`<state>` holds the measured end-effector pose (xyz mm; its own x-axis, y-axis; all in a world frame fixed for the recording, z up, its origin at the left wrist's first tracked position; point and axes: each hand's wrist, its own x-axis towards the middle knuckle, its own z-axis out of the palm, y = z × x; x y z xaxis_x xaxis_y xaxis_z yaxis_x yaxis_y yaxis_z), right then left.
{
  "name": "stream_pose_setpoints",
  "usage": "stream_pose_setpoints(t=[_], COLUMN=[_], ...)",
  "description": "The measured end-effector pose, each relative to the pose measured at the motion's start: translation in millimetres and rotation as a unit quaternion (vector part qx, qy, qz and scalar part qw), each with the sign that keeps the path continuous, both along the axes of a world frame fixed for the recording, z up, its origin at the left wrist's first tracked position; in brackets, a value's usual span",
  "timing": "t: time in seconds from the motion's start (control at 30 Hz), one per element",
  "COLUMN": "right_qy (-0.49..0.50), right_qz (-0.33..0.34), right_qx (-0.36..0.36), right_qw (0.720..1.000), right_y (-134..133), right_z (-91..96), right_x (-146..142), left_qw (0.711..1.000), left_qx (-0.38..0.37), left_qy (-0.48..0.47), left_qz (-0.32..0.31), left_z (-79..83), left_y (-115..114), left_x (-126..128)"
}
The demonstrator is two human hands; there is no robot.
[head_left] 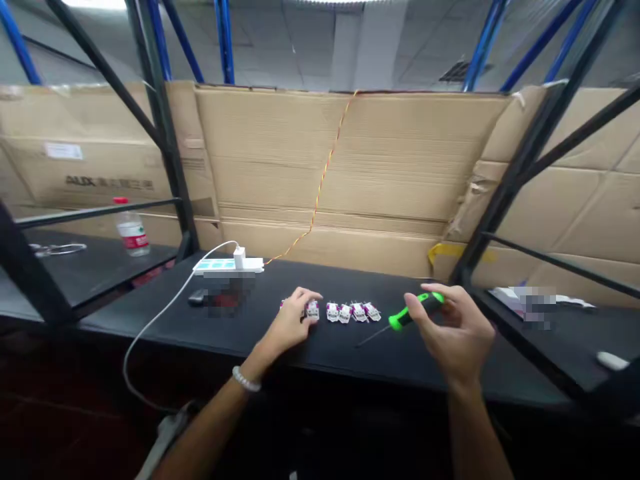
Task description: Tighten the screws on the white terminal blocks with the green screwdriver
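Note:
My right hand [457, 327] holds a screwdriver [417, 311] by its green and black handle. The thin shaft slants down and left toward the tabletop. My left hand [293, 317] has its thumb and fingers closed around a small white part with purple edges [313, 309], at the left of a row on the black table [345, 353]. More of these small white and purple parts [345, 313] lie just right of that hand, between it and the screwdriver tip. Another is partly hidden behind the left hand's fingers. Their exact kind is too small to make out.
A white power strip [229, 265] with a plugged-in charger [239, 257] lies at the back left; its white cable [133, 350] hangs over the front edge. Dark metal posts [167, 140] flank the table, with cardboard [330, 160] behind. A water bottle [133, 230] stands far left.

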<state>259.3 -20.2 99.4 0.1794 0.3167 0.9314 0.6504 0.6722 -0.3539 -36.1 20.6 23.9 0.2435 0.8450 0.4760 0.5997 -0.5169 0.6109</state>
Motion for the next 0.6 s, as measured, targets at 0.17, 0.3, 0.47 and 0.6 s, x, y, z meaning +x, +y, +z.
stream_pose_setpoints(t=[0.17, 0.3, 0.47, 0.6], right_qy=[0.027, 0.041, 0.044, 0.064], right_qz=[0.005, 0.013, 0.018, 0.004], right_qx=[-0.018, -0.027, -0.018, -0.016], right_qw=[0.999, 0.999, 0.999, 0.998], right_y=[-7.8, -7.9, -9.3, -12.9], right_z=[-6.9, -9.8, -5.9, -1.2], right_x=[13.1, 18.6, 22.1, 23.0], left_qw=[0.993, 0.988, 0.978, 0.974], left_qx=[-0.038, -0.037, -0.040, -0.041], left_qy=[0.107, 0.151, 0.200, 0.221], left_qz=[0.024, 0.025, 0.039, -0.011], left_z=[-0.5, 0.6, 8.0, 12.8], left_y=[19.7, 26.2, 22.5, 18.2], left_x=[-2.6, -0.6, 7.9, 27.7])
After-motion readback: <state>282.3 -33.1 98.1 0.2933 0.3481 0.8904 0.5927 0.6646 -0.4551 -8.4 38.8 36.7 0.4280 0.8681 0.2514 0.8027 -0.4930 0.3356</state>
